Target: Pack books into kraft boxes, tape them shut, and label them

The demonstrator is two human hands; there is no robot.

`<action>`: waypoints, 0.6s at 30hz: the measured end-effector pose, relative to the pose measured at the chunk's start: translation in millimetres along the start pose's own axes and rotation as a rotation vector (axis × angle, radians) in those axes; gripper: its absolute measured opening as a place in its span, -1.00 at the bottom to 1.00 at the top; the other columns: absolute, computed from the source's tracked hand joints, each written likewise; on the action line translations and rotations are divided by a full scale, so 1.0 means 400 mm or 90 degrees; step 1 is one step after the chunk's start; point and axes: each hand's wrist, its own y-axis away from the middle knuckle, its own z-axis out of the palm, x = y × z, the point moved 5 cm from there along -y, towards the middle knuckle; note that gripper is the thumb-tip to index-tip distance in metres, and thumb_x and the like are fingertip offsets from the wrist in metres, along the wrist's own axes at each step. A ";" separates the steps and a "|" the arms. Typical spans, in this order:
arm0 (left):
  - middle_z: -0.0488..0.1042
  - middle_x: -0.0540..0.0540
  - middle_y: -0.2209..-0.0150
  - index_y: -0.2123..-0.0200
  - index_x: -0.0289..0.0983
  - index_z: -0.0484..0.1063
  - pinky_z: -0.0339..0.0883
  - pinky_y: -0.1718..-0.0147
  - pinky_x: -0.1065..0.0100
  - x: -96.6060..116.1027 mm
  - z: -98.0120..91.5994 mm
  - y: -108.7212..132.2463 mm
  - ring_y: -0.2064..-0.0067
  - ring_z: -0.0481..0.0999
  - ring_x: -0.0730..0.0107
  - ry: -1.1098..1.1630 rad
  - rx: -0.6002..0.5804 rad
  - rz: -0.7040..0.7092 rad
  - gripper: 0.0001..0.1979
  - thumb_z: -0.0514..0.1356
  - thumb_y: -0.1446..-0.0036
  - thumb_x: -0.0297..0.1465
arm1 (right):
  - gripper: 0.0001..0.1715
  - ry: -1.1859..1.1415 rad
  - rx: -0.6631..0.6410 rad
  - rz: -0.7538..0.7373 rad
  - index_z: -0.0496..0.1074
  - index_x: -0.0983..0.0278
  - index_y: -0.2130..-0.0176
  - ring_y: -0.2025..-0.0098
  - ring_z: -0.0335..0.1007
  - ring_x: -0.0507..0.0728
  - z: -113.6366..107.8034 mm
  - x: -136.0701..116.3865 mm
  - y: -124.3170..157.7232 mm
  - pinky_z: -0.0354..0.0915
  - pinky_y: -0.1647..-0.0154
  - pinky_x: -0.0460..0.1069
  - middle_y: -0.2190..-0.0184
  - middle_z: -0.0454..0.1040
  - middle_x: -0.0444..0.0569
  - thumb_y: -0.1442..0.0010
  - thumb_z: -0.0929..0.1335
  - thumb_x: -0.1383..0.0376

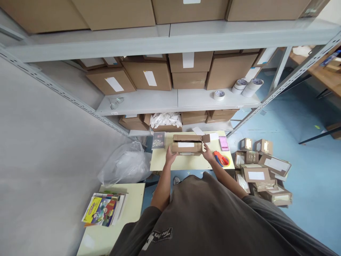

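A small cardboard box (174, 147) with a white label lies on the pale yellow table (162, 163). A dark gap runs along its top, and a flap (206, 138) sticks out at its right end. My left hand (171, 156) grips the box's left front corner. At the right end, my right hand (207, 153) has its fingers on the box's edge, just below the flap. The red tape dispenser (221, 158) with a blue and yellow ring lies right of my right hand. Beyond my left hand is a dark grey book (158, 140). A pink pad (224, 143) lies at the table's right.
A metal shelf (191, 99) with cardboard boxes and tape rolls (219, 95) rises behind the table. Several boxes (257, 175) are piled on the floor at right. A clear plastic bag (126, 163) stands at left, near a side table with books (102, 209).
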 end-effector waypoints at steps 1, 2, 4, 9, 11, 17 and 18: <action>0.21 -0.31 -0.52 -0.54 -0.22 0.12 0.17 -0.46 0.06 0.015 -0.014 -0.006 -0.52 0.22 -0.03 -0.025 0.020 0.025 -0.09 0.39 -0.21 -0.32 | -0.19 0.011 0.026 0.000 0.37 0.26 -0.37 -0.31 0.36 0.36 -0.011 -0.007 -0.008 0.34 -0.33 0.27 -0.30 0.46 0.23 -0.17 0.35 0.17; 0.23 -0.29 -0.51 -0.51 -0.21 0.19 0.14 -0.47 0.06 0.031 -0.025 -0.013 -0.52 0.22 -0.02 -0.050 0.032 0.051 -0.17 0.36 -0.23 -0.32 | -0.23 0.025 0.047 -0.001 0.39 0.27 -0.35 -0.31 0.35 0.39 -0.021 -0.016 -0.016 0.33 -0.34 0.28 -0.29 0.46 0.25 -0.19 0.34 0.16; 0.32 -0.28 -0.46 -0.44 -0.21 0.31 0.12 -0.47 0.05 0.064 -0.035 -0.029 -0.49 0.26 -0.03 -0.090 0.023 0.091 -0.27 0.34 -0.23 -0.30 | -0.30 0.051 0.056 -0.011 0.43 0.28 -0.31 -0.31 0.34 0.43 -0.026 -0.039 -0.033 0.33 -0.32 0.30 -0.27 0.49 0.28 -0.24 0.32 0.15; 0.42 -0.33 -0.38 -0.37 -0.28 0.40 0.15 -0.43 0.03 0.107 -0.025 -0.073 -0.43 0.33 -0.11 -0.138 -0.010 0.081 -0.24 0.41 -0.09 -0.33 | -0.46 0.067 0.004 -0.047 0.58 0.22 -0.15 -0.29 0.34 0.43 -0.001 -0.092 -0.074 0.35 -0.29 0.26 -0.19 0.56 0.19 -0.21 0.34 0.24; 0.40 -0.33 -0.40 -0.34 -0.28 0.44 0.16 -0.42 0.04 0.120 -0.018 -0.084 -0.43 0.32 -0.14 -0.163 -0.021 0.106 -0.25 0.42 -0.05 -0.36 | -0.49 0.075 -0.008 -0.055 0.60 0.22 -0.11 -0.31 0.31 0.44 0.001 -0.099 -0.085 0.32 -0.32 0.27 -0.18 0.57 0.19 -0.18 0.36 0.28; 0.57 -0.26 -0.16 -0.09 -0.22 0.66 0.30 -0.33 0.11 0.157 -0.026 -0.103 -0.29 0.44 -0.07 -0.232 -0.050 0.180 -0.57 0.36 -0.15 -0.29 | -0.28 0.156 -0.051 -0.109 0.50 0.24 -0.32 -0.41 0.24 0.39 -0.017 -0.076 -0.095 0.22 -0.45 0.22 -0.43 0.33 0.15 -0.19 0.36 0.36; 0.60 -0.24 -0.11 -0.03 -0.21 0.69 0.33 -0.30 0.11 0.161 -0.030 -0.104 -0.26 0.47 -0.05 -0.227 -0.057 0.182 -0.65 0.34 -0.20 -0.26 | -0.21 0.168 -0.060 -0.118 0.44 0.24 -0.38 -0.44 0.22 0.38 -0.019 -0.072 -0.097 0.21 -0.46 0.22 -0.48 0.25 0.13 -0.19 0.36 0.36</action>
